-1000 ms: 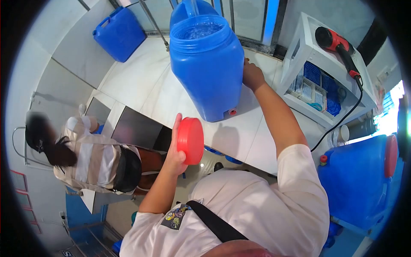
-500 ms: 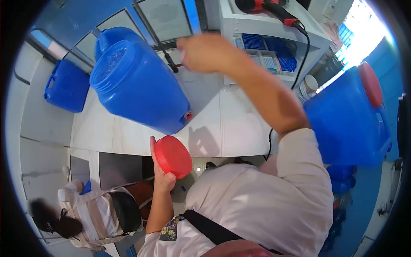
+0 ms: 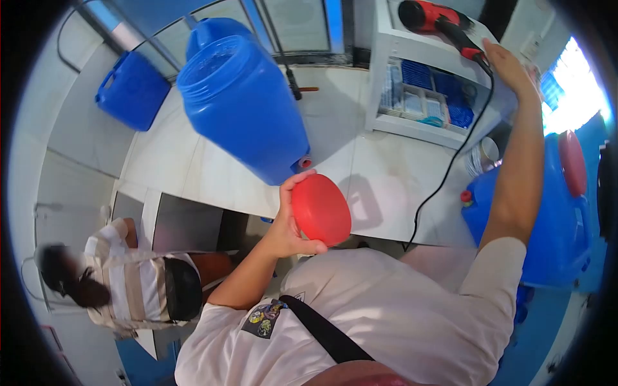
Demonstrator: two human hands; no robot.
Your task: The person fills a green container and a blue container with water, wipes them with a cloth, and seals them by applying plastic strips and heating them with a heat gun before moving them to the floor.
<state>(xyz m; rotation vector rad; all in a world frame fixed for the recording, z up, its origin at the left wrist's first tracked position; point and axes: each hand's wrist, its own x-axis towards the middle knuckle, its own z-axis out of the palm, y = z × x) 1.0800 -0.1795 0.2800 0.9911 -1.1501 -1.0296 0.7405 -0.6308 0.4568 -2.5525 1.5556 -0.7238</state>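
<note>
My left hand (image 3: pixel 283 233) grips a round red cap (image 3: pixel 322 210) by its edge, thumb below and fingers above, over the front edge of the white counter. Just behind it a large blue jerrycan (image 3: pixel 248 112) stands with its wide mouth uncovered and a small red-rimmed spout low on its side. My right hand (image 3: pixel 505 64) is stretched far to the upper right, with extended fingers beside the base of a red and black heat gun (image 3: pixel 444 26) lying on top of a white shelf unit. Nothing shows in that hand.
The shelf unit (image 3: pixel 402 132) holds trays and blue items. A black cord (image 3: pixel 438 188) runs down across the counter (image 3: pixel 380 164). Another blue jerrycan (image 3: pixel 524 219) with a red cap is at right, a smaller one (image 3: pixel 134 90) at left. A person (image 3: pixel 129 280) is at lower left.
My right hand has moved from above the counter beside the open jerrycan to the heat gun at the right. The view has shifted; my left hand still holds the red cap.
</note>
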